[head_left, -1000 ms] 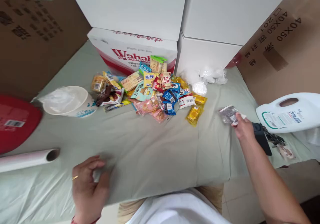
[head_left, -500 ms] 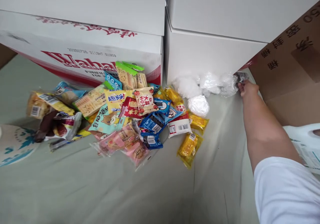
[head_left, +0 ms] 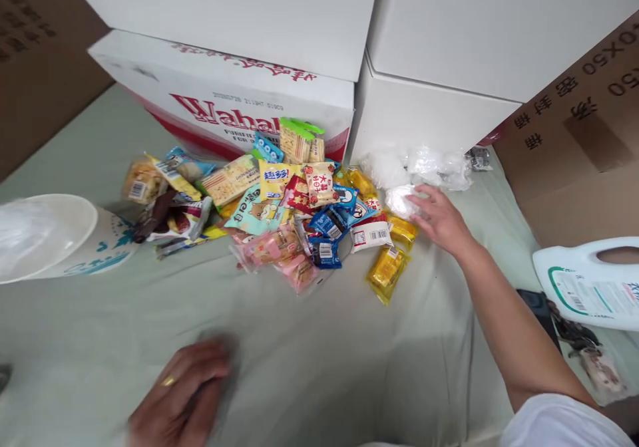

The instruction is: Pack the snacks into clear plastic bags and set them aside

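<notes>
My right hand (head_left: 442,219) reaches to a round white bundle in clear wrap (head_left: 399,201), fingers spread, fingertips at its edge. Behind it, more white clear-wrapped bundles (head_left: 424,164) line the foot of a white box. My left hand (head_left: 182,390), a gold ring on one finger, hovers blurred over the cloth in front. Its fingers are curled in and nothing shows in them. Between the hands spreads a pile of wrapped snacks, with yellow packets (head_left: 388,273), a teal bear packet (head_left: 257,211), pink packets (head_left: 274,244) and blue packets (head_left: 327,251).
A white bucket with blue print (head_left: 107,244) stands at left. White boxes (head_left: 224,101) wall the back; a brown carton (head_left: 564,167) stands at right. A white jug (head_left: 594,284) lies near it. A small dark packet (head_left: 482,159) sits by the white bundles. Pale green cloth (head_left: 299,354) covers the surface.
My right hand has left the small dark packet by the carton and moved left and nearer, to the round white bundle. My left hand has come into view. The camera view has shifted.
</notes>
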{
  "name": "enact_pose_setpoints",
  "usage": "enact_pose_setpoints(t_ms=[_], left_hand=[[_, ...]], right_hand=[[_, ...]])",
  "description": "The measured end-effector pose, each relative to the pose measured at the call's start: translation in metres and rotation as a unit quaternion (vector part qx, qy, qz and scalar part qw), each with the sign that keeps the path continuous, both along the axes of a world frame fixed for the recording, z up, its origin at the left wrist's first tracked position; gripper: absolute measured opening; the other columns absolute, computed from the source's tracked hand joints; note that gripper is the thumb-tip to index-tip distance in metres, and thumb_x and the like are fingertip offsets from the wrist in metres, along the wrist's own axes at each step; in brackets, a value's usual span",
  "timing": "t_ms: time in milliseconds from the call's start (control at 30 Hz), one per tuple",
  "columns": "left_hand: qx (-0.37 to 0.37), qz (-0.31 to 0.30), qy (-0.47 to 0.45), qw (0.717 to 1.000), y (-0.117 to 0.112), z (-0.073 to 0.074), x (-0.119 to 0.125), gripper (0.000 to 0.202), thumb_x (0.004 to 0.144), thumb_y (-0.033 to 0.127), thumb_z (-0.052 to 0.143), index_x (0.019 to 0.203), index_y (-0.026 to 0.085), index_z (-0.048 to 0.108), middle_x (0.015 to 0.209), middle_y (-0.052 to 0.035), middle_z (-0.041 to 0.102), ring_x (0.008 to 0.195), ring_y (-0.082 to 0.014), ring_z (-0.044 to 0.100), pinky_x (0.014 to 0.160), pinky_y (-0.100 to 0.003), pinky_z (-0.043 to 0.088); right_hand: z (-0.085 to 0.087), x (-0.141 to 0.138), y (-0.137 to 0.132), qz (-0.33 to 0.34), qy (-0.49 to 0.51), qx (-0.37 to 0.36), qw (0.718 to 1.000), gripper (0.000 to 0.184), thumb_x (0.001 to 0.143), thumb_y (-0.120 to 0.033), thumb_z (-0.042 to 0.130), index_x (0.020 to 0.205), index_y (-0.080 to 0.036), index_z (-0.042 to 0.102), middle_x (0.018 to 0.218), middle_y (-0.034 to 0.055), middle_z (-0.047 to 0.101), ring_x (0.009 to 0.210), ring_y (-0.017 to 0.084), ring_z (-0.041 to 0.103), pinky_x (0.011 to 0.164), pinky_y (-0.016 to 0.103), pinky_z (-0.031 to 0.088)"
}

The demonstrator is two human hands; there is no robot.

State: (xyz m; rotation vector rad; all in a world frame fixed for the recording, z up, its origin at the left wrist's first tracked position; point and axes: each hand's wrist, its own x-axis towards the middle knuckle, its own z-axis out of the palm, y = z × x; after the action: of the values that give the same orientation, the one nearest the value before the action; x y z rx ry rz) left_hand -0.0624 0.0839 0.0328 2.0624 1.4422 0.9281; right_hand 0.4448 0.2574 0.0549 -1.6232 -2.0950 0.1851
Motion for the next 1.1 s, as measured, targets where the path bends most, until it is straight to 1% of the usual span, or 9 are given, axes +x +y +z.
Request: enact_pose_setpoints(t_ms=[167,267,367,467,600,700,800,900,1100], left_hand=[[0.008,-0.109,-0.160,0.981,0.039,0.020,0.063,0.023,0.090,0.004,0.051,0.082,0.022,0.063,0.082,-0.0031,0.065,0.086,-0.0174,0.064,0.074,-0.028,0.053],[-0.055,-0.115,-0.238,0.963,0.054,0.027,0.091,0.019,0.094,0.010,0.051,0.087,0.021,0.064,0.085,-0.0038,0.064,0.083,-0.0160,0.061,0.071,-0.027,0.051],[-0.155,-0.067,-0.325,0.931,0.060,0.026,0.111,0.013,0.097,0.028,0.058,0.107,0.022,0.064,0.104,-0.0073,0.064,0.089,-0.0168,0.061,0.067,-0.025,0.050],[-0.191,-0.026,-0.378,0.906,0.065,0.023,0.123,0.039,0.093,0.043,0.065,0.126,0.023,0.058,0.117,-0.0097,0.062,0.087,-0.0164,0.059,0.064,-0.025,0.049],[-0.150,-0.014,-0.342,0.928,0.066,0.014,0.126,0.030,0.086,0.042,0.075,0.108,0.021,0.070,0.107,-0.0069,0.065,0.081,-0.0152,0.055,0.065,-0.026,0.045],[-0.162,0.000,-0.361,0.919,0.062,0.003,0.122,0.021,0.092,0.040,0.067,0.089,0.020,0.073,0.084,-0.0032,0.066,0.076,-0.0153,0.056,0.070,-0.028,0.044],[-0.187,0.023,-0.389,0.902,0.059,-0.006,0.119,0.027,0.092,0.044,0.067,0.085,0.018,0.071,0.079,-0.0014,0.064,0.072,-0.0143,0.054,0.069,-0.028,0.042],[-0.198,-0.002,-0.401,0.895,0.058,-0.008,0.116,0.038,0.092,0.053,0.065,0.081,0.017,0.064,0.074,0.0009,0.058,0.070,-0.0132,0.049,0.066,-0.027,0.039],[-0.256,-0.040,-0.472,0.843,0.061,-0.003,0.113,0.049,0.091,0.066,0.059,0.077,0.020,0.049,0.066,0.0056,0.042,0.061,-0.0108,0.034,0.059,-0.026,0.031]], right_hand=[[0.023,-0.034,0.009,-0.138,0.140,0.065,0.978,0.017,0.085,-0.036,0.070,0.091,-0.020,0.073,0.089,0.0048,0.068,0.068,0.017,0.061,0.064,0.033,0.054],[0.044,-0.068,-0.010,-0.196,0.403,0.069,0.891,0.026,0.077,-0.041,0.080,0.086,-0.021,0.066,0.075,-0.0017,0.062,0.053,0.010,0.049,0.045,0.023,0.042],[0.051,-0.121,-0.047,-0.156,0.580,-0.075,0.796,0.033,0.068,-0.041,0.086,0.082,-0.022,0.063,0.064,-0.0053,0.054,0.047,0.007,0.042,0.038,0.017,0.031],[0.041,-0.178,-0.085,-0.118,0.628,-0.235,0.733,0.036,0.067,-0.043,0.087,0.085,-0.021,0.066,0.063,-0.0050,0.054,0.046,0.005,0.039,0.036,0.015,0.027],[0.019,-0.229,-0.116,-0.112,0.643,-0.334,0.680,0.039,0.069,-0.048,0.087,0.084,-0.020,0.064,0.064,-0.0061,0.051,0.045,0.004,0.033,0.035,0.014,0.022],[0.006,-0.245,-0.127,-0.103,0.650,-0.319,0.682,0.040,0.076,-0.054,0.082,0.082,-0.022,0.059,0.068,-0.0054,0.052,0.048,0.005,0.036,0.038,0.015,0.027],[-0.002,-0.250,-0.133,-0.067,0.603,-0.251,0.754,0.039,0.076,-0.052,0.083,0.094,-0.025,0.062,0.080,-0.0018,0.059,0.064,0.011,0.052,0.050,0.021,0.045],[-0.008,-0.250,-0.136,-0.073,0.553,-0.239,0.795,0.035,0.078,-0.048,0.083,0.095,-0.024,0.065,0.073,-0.0029,0.058,0.060,0.011,0.050,0.050,0.023,0.044],[-0.001,-0.247,-0.135,-0.096,0.653,-0.273,0.700,0.035,0.069,-0.043,0.088,0.084,-0.022,0.064,0.065,-0.0057,0.052,0.053,0.008,0.041,0.046,0.020,0.033]])
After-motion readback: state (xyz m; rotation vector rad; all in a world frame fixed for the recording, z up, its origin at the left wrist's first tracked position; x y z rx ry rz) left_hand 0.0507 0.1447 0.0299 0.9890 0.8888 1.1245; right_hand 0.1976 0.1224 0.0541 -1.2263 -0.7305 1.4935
